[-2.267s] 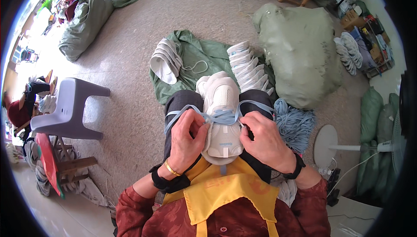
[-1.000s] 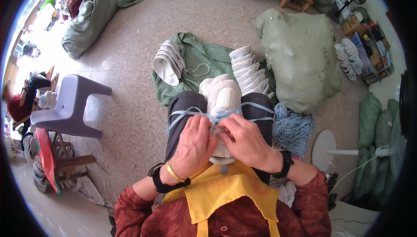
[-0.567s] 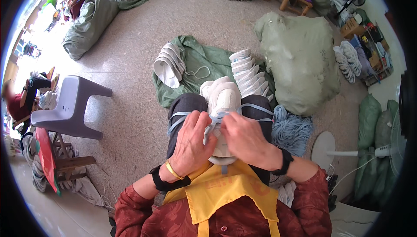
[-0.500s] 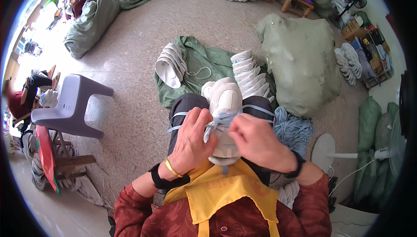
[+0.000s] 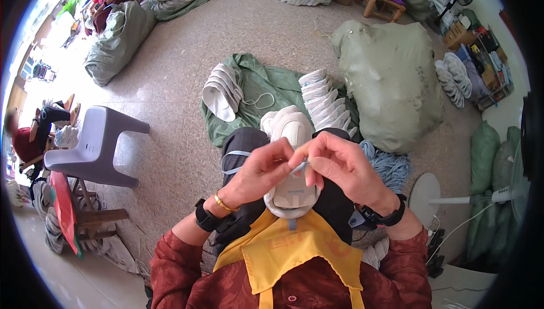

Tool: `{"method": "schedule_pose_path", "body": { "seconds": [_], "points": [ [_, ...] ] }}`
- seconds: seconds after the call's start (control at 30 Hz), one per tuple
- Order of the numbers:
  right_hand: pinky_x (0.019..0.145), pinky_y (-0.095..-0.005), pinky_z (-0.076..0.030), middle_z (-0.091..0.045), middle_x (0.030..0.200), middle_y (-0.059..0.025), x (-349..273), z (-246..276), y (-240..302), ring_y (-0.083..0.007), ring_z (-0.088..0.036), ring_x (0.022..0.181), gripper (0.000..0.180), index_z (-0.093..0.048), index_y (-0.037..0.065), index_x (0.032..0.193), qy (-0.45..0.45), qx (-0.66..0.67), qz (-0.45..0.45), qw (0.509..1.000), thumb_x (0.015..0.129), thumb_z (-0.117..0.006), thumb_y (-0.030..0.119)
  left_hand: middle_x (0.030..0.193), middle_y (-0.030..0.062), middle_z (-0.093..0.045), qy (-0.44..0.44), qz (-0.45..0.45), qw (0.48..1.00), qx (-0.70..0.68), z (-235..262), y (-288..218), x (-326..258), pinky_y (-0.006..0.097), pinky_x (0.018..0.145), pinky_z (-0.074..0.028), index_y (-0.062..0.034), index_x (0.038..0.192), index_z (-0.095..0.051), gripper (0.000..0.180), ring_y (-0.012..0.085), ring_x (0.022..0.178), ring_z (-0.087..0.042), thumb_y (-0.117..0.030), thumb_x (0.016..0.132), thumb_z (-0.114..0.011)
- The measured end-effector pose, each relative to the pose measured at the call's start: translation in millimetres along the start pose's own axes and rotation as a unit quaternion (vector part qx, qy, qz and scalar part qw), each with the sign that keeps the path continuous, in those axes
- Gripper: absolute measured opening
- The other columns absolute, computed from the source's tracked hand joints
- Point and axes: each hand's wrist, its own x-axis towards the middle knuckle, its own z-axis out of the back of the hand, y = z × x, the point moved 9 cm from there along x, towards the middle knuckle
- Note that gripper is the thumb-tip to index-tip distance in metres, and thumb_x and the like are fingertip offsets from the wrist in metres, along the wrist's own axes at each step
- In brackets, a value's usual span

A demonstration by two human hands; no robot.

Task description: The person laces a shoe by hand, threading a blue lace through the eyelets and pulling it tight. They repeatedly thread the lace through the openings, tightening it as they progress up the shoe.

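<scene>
Near the frame's centre, the left hand (image 5: 258,177) pinches the pale-blue shoelace (image 5: 300,167) above the white sneaker upper (image 5: 292,194); beside it, the right hand (image 5: 343,164) pinches that shoelace too. Keeping the span between both grips short and untwisted should help control.

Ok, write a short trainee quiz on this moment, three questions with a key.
1. Fill in: the fingers of the left hand and right hand hold a light blue ____.
2. True or false: a heap of blue cords lies on the person's right.
3. Which stands left of the white shoe? A) pedestal fan B) grey plastic chair C) purple cushion

Key: 1. lace; 2. true; 3. B
</scene>
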Motion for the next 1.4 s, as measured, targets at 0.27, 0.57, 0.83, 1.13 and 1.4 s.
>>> {"method": "schedule_pose_path", "body": {
  "seconds": [0.27,0.57,0.83,1.13,1.4],
  "points": [
    [0.052,-0.0215,-0.042,-0.057,0.077,0.0013,-77,98,-80,-0.0057,-0.052,0.06,0.013,-0.055,0.007,0.096,-0.12,-0.075,-0.157,0.977,0.107,-0.055,0.014,0.079,-0.0017,-0.06,-0.196,0.095,0.976,0.032,78,-16,-78,0.021,0.062,-0.041,-0.0093,0.094,-0.054,0.014,0.0051,0.069,-0.052,-0.011,0.105,-0.062],
    [0.046,-0.0199,-0.036,-0.058,0.073,0.0029,-233,287,-113,-0.0033,-0.047,0.055,0.014,-0.064,0.009,0.091,-0.452,-0.087,-0.143,0.876,0.103,-0.063,0.017,0.08,0.0,-0.06,-0.335,0.149,0.905,0.217,160,-44,-185,0.023,0.06,-0.039,-0.0054,0.092,-0.059,0.018,0.0062,0.067,-0.049,-0.017,0.105,-0.062],
    [0.059,-0.0236,-0.056,-0.075,0.097,-0.0064,-71,106,-81,-0.0084,-0.069,0.069,0.021,-0.068,-0.003,0.116,-0.188,-0.168,-0.072,0.965,0.096,-0.072,0.004,0.087,0.0025,-0.066,-0.201,0.074,0.9,0.38,59,-26,-66,0.026,0.067,-0.05,-0.0015,0.106,-0.062,0.018,0.0089,0.075,-0.061,-0.005,0.093,-0.074],
    [0.055,-0.0219,-0.05,-0.07,0.077,-0.0016,-50,71,-80,-0.0044,-0.063,0.062,0.011,-0.071,-0.002,0.101,-0.105,-0.263,-0.083,0.956,0.095,-0.075,0.007,0.078,-0.0013,-0.059,-0.214,0.057,0.971,0.087,48,5,-30,0.023,0.062,-0.045,-0.0028,0.103,-0.058,0.02,0.005,0.069,-0.056,-0.003,0.091,-0.073],
    [0.055,-0.02,-0.047,-0.066,0.074,0.0036,-54,71,-83,-0.0011,-0.059,0.061,0.01,-0.069,-0.001,0.094,-0.122,-0.245,-0.057,0.96,0.097,-0.074,0.007,0.077,-0.0022,-0.055,-0.069,0.161,0.932,0.316,38,-2,-29,0.026,0.061,-0.043,-0.0029,0.096,-0.06,0.019,0.0053,0.067,-0.049,-0.01,0.09,-0.076]
  ]
}}
